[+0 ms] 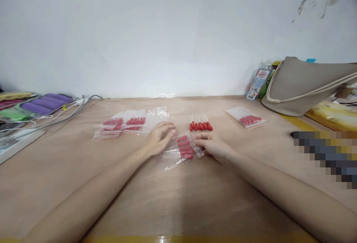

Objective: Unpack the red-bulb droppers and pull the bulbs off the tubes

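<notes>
A clear zip bag [184, 149] holding several thin clear sticks with red ends lies tilted between my hands. My right hand [213, 144] pinches its zip edge between thumb and fingers. At the bag's far left side is my left hand [161, 137], fingers loosely bent and apart from the thumb; whether it touches the plastic is unclear. Just beyond the right hand, a row of loose red-ended sticks [200, 125] lies on the table. Left of them are an empty-looking clear bag [157, 115] and filled bags [134, 122], with more stacked bags [111, 125] farther left.
Another filled zip bag [248, 118] lies to the right. A beige drawstring bag [304, 86] and a labelled bottle [258, 83] stand at the back right. Cables [60, 118], a white power strip [22, 144] and purple rolls [47, 103] occupy the left side, below the wall.
</notes>
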`<control>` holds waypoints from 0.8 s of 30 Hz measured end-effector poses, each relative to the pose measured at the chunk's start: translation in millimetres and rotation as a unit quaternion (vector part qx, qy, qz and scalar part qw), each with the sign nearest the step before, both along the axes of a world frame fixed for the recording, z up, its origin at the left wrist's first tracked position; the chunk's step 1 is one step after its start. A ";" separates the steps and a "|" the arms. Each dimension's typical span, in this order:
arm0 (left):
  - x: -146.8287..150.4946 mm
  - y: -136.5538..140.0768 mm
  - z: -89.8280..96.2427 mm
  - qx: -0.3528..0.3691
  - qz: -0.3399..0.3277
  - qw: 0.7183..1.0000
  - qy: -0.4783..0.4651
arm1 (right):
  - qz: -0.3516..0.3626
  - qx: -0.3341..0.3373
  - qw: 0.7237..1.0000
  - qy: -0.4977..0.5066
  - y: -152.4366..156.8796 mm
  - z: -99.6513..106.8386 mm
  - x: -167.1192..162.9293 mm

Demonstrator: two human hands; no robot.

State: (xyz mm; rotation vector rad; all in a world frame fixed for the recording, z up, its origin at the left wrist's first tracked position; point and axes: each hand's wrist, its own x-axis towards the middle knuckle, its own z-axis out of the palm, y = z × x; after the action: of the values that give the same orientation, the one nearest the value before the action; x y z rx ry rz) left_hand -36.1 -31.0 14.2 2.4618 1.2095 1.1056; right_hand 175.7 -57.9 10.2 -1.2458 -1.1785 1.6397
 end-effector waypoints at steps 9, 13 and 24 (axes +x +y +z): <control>30.4 -20.1 -5.7 -0.035 -0.120 0.990 0.066 | 0.116 0.460 0.856 -0.206 13.0 -27.1 35.8; 26.4 -15.2 -7.0 -0.039 -0.130 0.988 0.074 | 0.071 0.510 0.814 -0.268 10.8 -34.3 42.4; 27.7 -12.4 -9.0 -0.055 -0.139 0.986 0.070 | 0.167 0.484 0.817 -0.264 11.1 -24.0 43.1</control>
State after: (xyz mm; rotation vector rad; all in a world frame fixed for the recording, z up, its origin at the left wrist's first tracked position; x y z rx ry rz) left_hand -8.4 -43.4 5.2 2.5584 0.8947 0.7841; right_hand 218.7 -46.8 -13.9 -0.8142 -2.2858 0.6198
